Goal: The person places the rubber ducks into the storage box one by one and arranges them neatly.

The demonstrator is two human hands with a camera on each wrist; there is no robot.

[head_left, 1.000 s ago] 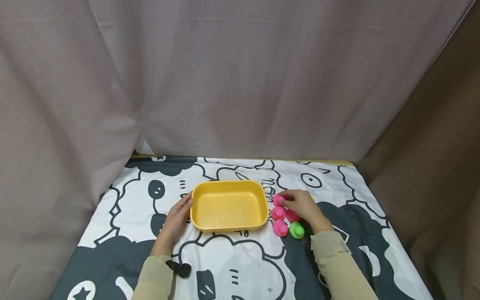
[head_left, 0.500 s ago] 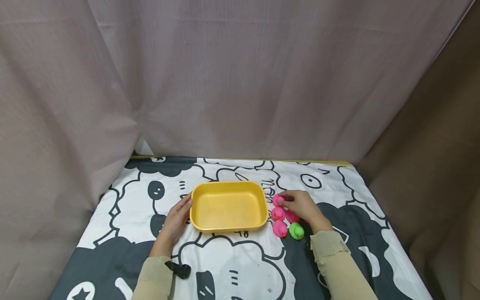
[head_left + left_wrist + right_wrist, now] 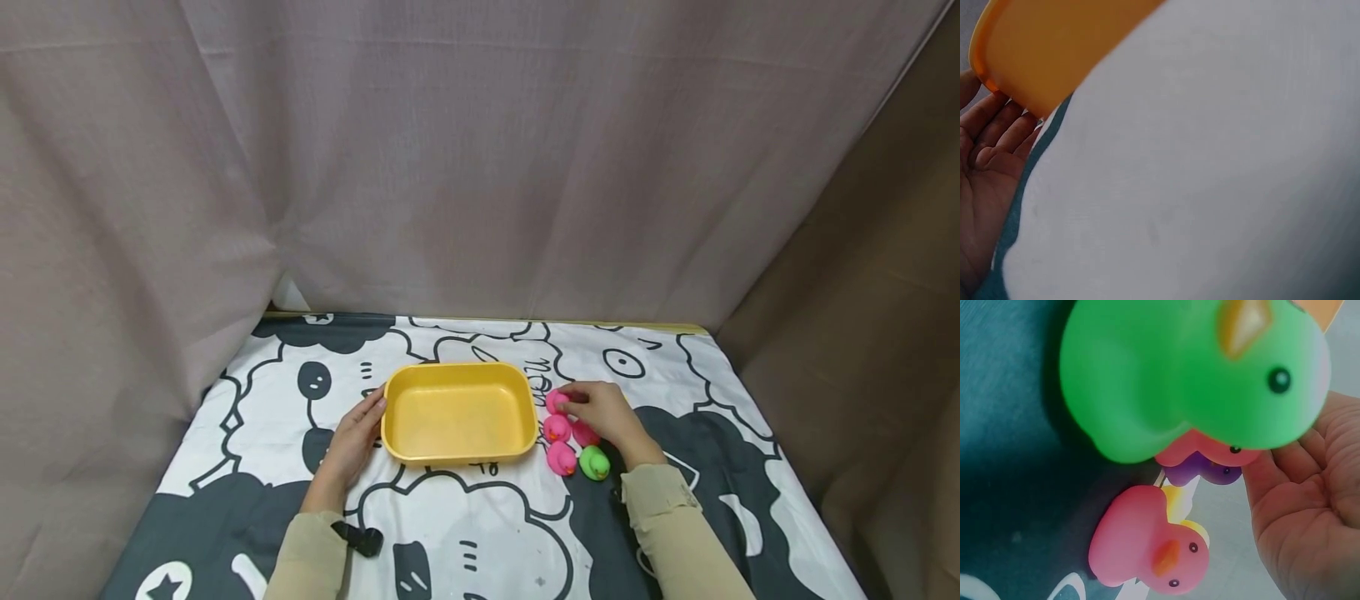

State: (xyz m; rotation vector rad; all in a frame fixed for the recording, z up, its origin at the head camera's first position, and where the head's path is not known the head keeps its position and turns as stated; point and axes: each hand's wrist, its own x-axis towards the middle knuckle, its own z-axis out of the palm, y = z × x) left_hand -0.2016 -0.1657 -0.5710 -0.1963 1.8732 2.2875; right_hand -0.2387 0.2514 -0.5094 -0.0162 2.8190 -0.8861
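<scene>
A yellow rectangular tray lies in the middle of the patterned cloth, with nothing in it. My left hand holds its left end, thumb at the rim and fingers against the outer wall; the left wrist view shows these fingers bent at the tray's side. Right of the tray, my right hand pinches the farthest pink rubber duck. Nearer me are other pink ducks and a green duck. In the right wrist view the green duck hides my right fingertips.
Purple and yellow ducks show behind the pink ones in the right wrist view; my right hand mostly covers them from the head. A black strap sits at my left wrist. Grey curtains hang behind the table.
</scene>
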